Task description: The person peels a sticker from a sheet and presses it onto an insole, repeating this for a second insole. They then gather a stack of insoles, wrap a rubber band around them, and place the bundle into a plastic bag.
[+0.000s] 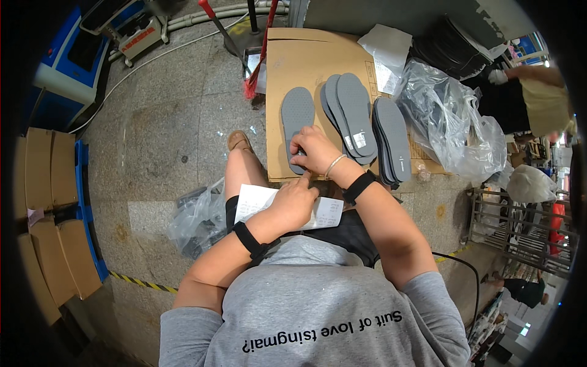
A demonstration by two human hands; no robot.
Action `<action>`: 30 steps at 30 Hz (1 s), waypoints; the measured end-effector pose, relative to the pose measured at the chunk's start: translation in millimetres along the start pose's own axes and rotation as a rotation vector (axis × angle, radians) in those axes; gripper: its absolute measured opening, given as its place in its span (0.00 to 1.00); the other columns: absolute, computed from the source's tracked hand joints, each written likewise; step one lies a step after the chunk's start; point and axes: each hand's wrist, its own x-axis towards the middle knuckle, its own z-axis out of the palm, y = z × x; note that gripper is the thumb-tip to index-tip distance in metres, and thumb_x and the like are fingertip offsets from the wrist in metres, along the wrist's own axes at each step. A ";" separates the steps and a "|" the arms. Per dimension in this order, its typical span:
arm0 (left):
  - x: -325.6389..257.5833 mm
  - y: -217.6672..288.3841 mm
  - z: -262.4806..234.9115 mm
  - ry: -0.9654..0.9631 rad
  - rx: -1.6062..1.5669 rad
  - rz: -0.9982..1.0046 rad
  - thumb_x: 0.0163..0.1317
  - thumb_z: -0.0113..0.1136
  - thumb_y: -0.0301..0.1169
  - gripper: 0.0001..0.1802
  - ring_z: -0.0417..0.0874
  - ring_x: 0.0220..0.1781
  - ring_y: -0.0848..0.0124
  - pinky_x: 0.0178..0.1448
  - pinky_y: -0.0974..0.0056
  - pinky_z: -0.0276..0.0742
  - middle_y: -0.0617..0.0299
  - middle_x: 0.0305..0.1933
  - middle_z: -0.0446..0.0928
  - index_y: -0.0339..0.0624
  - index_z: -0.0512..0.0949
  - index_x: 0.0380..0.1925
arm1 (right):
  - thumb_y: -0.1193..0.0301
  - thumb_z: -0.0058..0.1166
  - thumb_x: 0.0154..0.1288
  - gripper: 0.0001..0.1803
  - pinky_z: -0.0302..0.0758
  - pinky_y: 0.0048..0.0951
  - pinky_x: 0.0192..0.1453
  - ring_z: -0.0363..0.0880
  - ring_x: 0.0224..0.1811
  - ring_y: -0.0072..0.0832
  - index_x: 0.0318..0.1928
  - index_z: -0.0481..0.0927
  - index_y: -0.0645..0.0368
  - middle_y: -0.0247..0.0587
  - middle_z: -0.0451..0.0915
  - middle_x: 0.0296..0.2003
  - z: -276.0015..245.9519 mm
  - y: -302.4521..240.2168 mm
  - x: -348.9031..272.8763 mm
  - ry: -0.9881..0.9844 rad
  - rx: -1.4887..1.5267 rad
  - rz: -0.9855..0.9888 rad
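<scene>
A single grey insole (298, 104) lies lengthwise on the cardboard, with its heel towards me. My right hand (319, 151) is over that heel, its fingers curled together against the surface. A dark bit shows at the fingertips, but I cannot make out what they pinch. Just below, my left hand (295, 203) lies over a white printed label sheet (249, 199) above my lap, its fingers partly hidden. Its index finger reaches to the insole's heel edge. Right of the hands sits a stack of grey insoles (354, 107), the top one bearing a white label (360, 140). Beside it is another stack of darker-edged insoles (392, 131).
The cardboard (293, 58) forms the work surface. Clear plastic bags (443, 116) bulge at its right, below a loose white paper (386, 49). Another plastic bag (199, 220) sits on the floor by my left leg. Cardboard boxes (52, 171) are stacked far left; a metal rack (520, 229) stands right.
</scene>
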 end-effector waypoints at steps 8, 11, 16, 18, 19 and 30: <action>-0.5 1.2 0.6 0.045 -0.050 0.018 0.52 0.50 0.23 0.10 0.76 0.46 0.47 0.52 0.53 0.70 0.39 0.51 0.70 0.32 0.78 0.32 | 0.67 0.65 0.44 0.26 0.68 0.38 0.52 0.65 0.48 0.46 0.44 0.70 0.63 0.51 0.69 0.41 12.8 -9.5 3.4 0.283 -0.092 0.170; -4.2 0.9 1.2 0.059 -0.090 0.024 0.52 0.49 0.22 0.09 0.76 0.45 0.47 0.50 0.54 0.71 0.40 0.48 0.71 0.32 0.77 0.32 | 0.67 0.64 0.42 0.27 0.68 0.40 0.53 0.64 0.49 0.49 0.44 0.69 0.63 0.53 0.67 0.42 14.0 -17.0 3.6 0.315 -0.108 0.241; -5.7 2.3 -16.0 -0.015 -0.154 -0.036 0.56 0.49 0.25 0.08 0.76 0.41 0.48 0.45 0.53 0.71 0.45 0.38 0.75 0.33 0.76 0.27 | 0.67 0.61 0.42 0.27 0.66 0.39 0.52 0.65 0.46 0.47 0.44 0.69 0.63 0.52 0.67 0.40 -7.5 -11.4 -7.8 0.492 -0.015 0.121; -5.5 1.1 -19.0 -0.006 -0.162 -0.033 0.57 0.49 0.26 0.08 0.76 0.40 0.49 0.45 0.53 0.71 0.45 0.36 0.75 0.33 0.76 0.28 | 0.67 0.61 0.43 0.24 0.65 0.38 0.51 0.65 0.45 0.45 0.42 0.70 0.61 0.50 0.68 0.40 -28.0 -5.2 -19.1 0.610 0.005 0.025; -3.3 1.4 -21.6 0.001 -0.171 -0.024 0.58 0.49 0.27 0.08 0.76 0.39 0.49 0.44 0.53 0.71 0.45 0.34 0.76 0.33 0.76 0.29 | 0.67 0.61 0.43 0.24 0.65 0.38 0.51 0.65 0.45 0.45 0.42 0.70 0.61 0.50 0.68 0.40 -38.4 1.5 -26.8 0.616 0.005 0.027; 2.9 -9.9 -43.7 0.097 -0.245 -0.048 0.59 0.51 0.29 0.09 0.77 0.36 0.47 0.41 0.54 0.71 0.43 0.31 0.76 0.33 0.76 0.32 | 0.71 0.59 0.54 0.10 0.74 0.29 0.36 0.78 0.27 0.33 0.36 0.78 0.64 0.44 0.79 0.25 -30.7 -5.1 -92.6 0.009 0.466 0.156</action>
